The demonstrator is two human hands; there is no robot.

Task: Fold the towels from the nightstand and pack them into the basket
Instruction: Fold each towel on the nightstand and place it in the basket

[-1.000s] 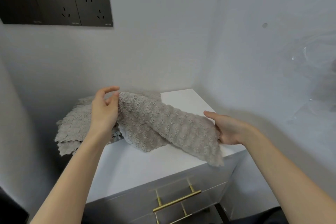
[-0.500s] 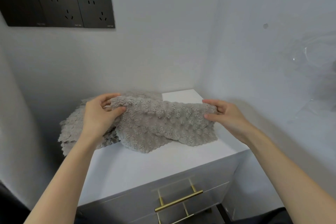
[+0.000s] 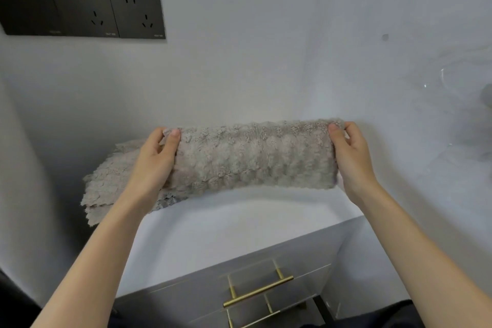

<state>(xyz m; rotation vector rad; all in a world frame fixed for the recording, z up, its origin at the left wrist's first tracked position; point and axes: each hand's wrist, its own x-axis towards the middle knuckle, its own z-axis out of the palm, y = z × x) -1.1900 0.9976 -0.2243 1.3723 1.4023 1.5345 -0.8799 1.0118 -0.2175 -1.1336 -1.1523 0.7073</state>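
Head view — left hand [image 3: 155, 160] and right hand [image 3: 348, 157] each pinched a top corner of the grey towel [image 3: 253, 157], stretched above the nightstand [image 3: 239, 226] — more towels [image 3: 111, 181] piled at its left rear.

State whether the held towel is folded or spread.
Spread: the towel stretches taut between the left hand and right hand, each pinching a top corner. Doubled behind? Cannot tell.

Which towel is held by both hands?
The towel stretched between left hand and right hand; the other towels lie piled on the nightstand.
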